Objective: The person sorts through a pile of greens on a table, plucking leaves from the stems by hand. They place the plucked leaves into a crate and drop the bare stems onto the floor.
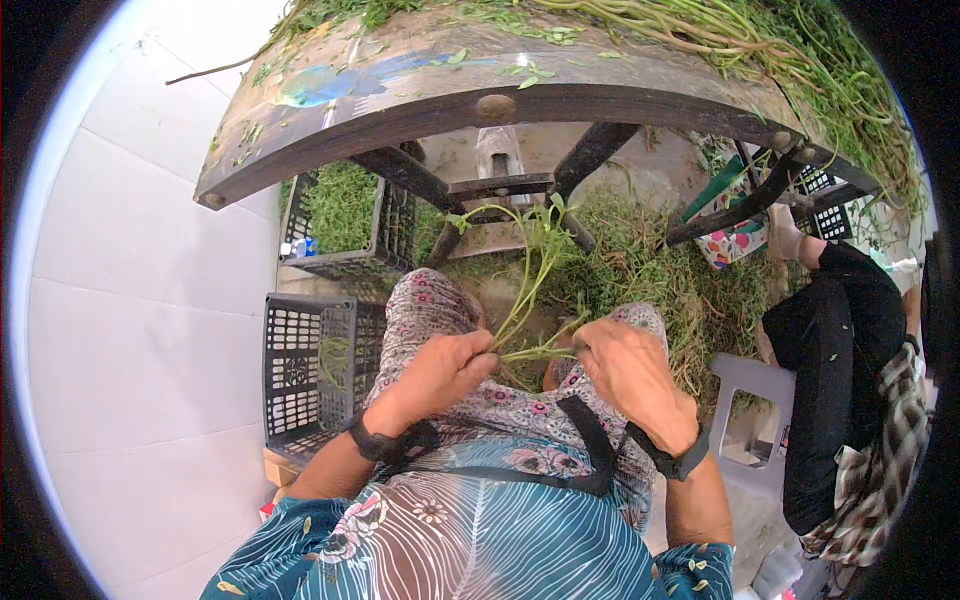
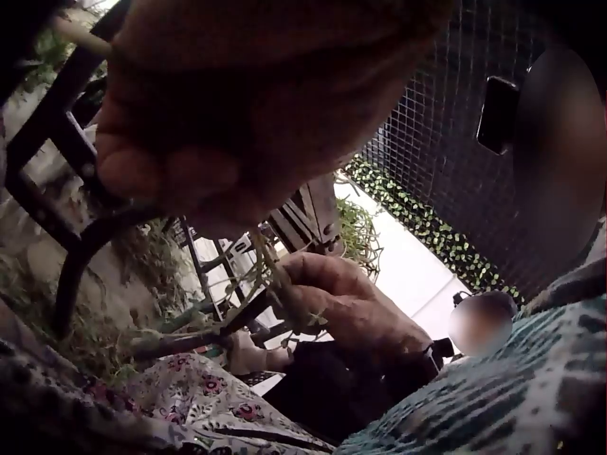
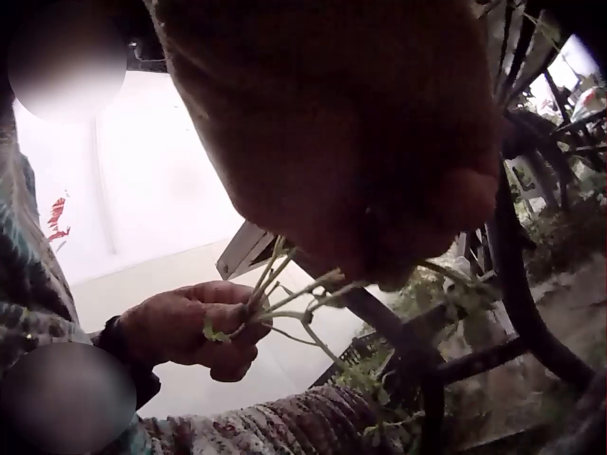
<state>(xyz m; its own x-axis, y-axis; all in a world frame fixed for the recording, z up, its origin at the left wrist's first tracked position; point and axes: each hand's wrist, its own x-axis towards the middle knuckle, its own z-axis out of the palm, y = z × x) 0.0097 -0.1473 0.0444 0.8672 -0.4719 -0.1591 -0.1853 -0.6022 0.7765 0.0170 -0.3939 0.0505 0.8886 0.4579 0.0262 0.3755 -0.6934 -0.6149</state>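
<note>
My left hand (image 1: 440, 372) grips a few leafy green stems (image 1: 532, 275) over my lap, and their tops arch up toward the table. Opposite it, the fingers of my right hand (image 1: 635, 370) pinch a short leafy sprig (image 1: 555, 350), which lies between the two hands. In the right wrist view the left hand (image 3: 204, 327) holds the stems (image 3: 294, 308) between thumb and curled fingers. From the left wrist, the right hand (image 2: 346, 308) shows with thumb and fingertips together on the greenery (image 2: 270, 275).
Above my knees stands a wooden table (image 1: 490, 105) heaped with long stems (image 1: 690, 40). Black crates (image 1: 310, 375) stand at my left, one filled with greens (image 1: 340, 208). Cut greenery (image 1: 650, 270) covers the floor beneath. At right, a person in black trousers (image 1: 835, 390) sits near a grey stool (image 1: 750, 420).
</note>
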